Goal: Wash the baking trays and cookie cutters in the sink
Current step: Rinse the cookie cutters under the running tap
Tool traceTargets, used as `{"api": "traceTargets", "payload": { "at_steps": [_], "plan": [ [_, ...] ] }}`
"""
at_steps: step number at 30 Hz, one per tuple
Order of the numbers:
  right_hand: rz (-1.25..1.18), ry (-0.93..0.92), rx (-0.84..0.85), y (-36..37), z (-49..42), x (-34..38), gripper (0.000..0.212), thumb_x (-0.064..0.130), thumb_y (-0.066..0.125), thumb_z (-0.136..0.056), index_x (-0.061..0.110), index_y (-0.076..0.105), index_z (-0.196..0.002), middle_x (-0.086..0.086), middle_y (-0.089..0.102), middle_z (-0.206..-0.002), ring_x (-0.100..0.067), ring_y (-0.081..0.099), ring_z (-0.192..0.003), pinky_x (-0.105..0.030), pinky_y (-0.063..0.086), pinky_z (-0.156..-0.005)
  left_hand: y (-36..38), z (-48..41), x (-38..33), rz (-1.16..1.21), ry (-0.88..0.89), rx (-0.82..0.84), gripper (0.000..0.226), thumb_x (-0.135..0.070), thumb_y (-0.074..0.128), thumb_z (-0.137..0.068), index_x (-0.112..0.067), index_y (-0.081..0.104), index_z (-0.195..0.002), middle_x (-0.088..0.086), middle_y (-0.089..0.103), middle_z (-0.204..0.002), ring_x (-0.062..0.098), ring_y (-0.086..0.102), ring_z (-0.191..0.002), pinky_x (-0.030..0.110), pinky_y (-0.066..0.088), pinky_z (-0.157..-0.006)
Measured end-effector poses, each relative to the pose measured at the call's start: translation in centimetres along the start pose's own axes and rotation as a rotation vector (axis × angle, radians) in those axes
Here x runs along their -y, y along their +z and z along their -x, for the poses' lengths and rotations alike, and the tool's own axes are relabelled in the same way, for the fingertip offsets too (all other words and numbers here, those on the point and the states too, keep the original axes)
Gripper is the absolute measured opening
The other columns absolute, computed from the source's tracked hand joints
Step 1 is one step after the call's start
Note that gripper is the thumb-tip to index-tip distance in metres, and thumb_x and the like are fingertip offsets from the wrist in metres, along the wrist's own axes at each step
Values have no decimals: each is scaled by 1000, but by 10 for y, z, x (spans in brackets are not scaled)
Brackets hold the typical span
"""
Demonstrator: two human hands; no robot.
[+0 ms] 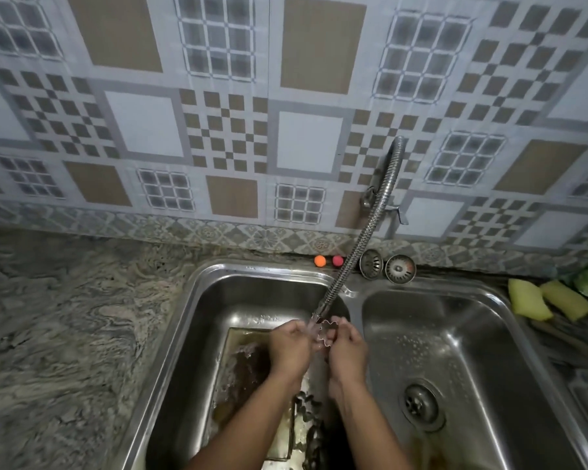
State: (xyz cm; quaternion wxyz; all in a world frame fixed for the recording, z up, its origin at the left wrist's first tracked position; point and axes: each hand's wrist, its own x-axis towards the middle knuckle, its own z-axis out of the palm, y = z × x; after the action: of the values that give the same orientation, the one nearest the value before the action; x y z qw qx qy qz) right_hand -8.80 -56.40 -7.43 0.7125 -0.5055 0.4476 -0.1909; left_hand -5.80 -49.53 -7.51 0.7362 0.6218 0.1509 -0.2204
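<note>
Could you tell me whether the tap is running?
Running: water pours from the tap onto the cookie cutter that the left hand and right hand hold.

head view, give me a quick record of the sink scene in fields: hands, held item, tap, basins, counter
left hand: grips the cookie cutter from its left
right hand: grips it from its right
cutter position: under the hose outlet, over the left basin
tap: flexible metal hose, water running
left basin: baking tray in brownish water, more cutters near the wrists
right basin: wet, drain uncovered
counter: two yellow sponges at right, two strainers behind the sink
</note>
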Motion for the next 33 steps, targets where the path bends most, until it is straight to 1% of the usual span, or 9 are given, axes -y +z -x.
{"api": "traceTargets", "payload": {
  "at_steps": [4, 8, 11, 13, 18, 22, 25, 31, 33],
  "plan": [
    [-47, 255, 161, 10, 8, 1, 23, 20, 50, -100, 6, 68, -99, -12, 63, -67, -14, 52, -49, -18, 36, -39, -4, 7, -4, 194, -130, 58, 22, 1, 70, -86, -5, 68, -108, 14, 73, -84, 20, 59, -58, 25, 46, -46],
    [-47, 404, 315, 22, 11, -9, 33, 42, 58, -90, 14, 63, -75, -5, 49, -54, -13, 42, -38, -18, 29, -35, -20, 5, -17, -64, -49, -16, 6, -12, 77, -81, -7, 74, -81, 7, 64, -56, 16, 52, -43, 22, 40, -43],
    [-226, 440, 448, 29, 16, -14, 33, 38, 58, -89, 9, 65, -102, -16, 61, -79, -19, 54, -54, -26, 41, -45, -27, 1, -25, -158, 32, -64, 17, -14, 80, -78, -12, 69, -64, 2, 68, -55, 14, 59, -45, 21, 44, -45],
    [-311, 447, 434, 30, 22, -14, 38, 37, 49, -99, 4, 64, -111, -20, 69, -92, -23, 64, -66, -30, 49, -54, -25, -1, -26, -153, 48, -95, 18, -12, 79, -78, -12, 69, -63, 1, 68, -57, 15, 60, -51, 21, 44, -47],
    [54, 261, 238, 18, 18, -2, 37, 36, 45, -101, 10, 66, -84, -9, 63, -69, -20, 58, -57, -26, 43, -51, -12, 1, -8, -131, -4, -62, 16, -15, 73, -87, -10, 68, -72, 8, 66, -64, 17, 54, -52, 24, 41, -47],
    [-258, 272, 309, 16, 22, 6, 16, 4, 50, -98, 5, 63, -107, -13, 70, -82, -15, 66, -59, -24, 54, -50, -20, 0, -7, 141, -114, -11, 21, -20, 53, -102, -9, 70, -95, 14, 72, -83, 14, 57, -48, 19, 42, -39],
    [-506, 458, 297, 25, 23, 1, 22, 14, 49, -100, 0, 66, -96, -15, 73, -81, -22, 71, -69, -33, 56, -80, -17, 3, -10, 375, -94, 30, 21, -20, 53, -101, -7, 69, -103, 17, 74, -95, 19, 71, -68, 22, 54, -51],
    [-574, 539, 293, -12, 1, -5, 31, 25, 46, -98, 1, 67, -100, -18, 70, -89, -26, 68, -83, -36, 49, -95, 8, 17, 12, -266, 270, 103, 18, -9, 62, -95, -14, 74, -106, -2, 75, -98, 10, 69, -92, 17, 53, -82],
    [-432, 467, 207, -60, -9, -4, 28, 25, 47, -99, 4, 66, -102, -11, 73, -84, -22, 70, -78, -35, 55, -84, 28, 26, 28, -469, 309, 200, 19, -15, 64, -94, -18, 74, -110, -9, 73, -99, 4, 69, -94, 12, 51, -83]
  ]
}}
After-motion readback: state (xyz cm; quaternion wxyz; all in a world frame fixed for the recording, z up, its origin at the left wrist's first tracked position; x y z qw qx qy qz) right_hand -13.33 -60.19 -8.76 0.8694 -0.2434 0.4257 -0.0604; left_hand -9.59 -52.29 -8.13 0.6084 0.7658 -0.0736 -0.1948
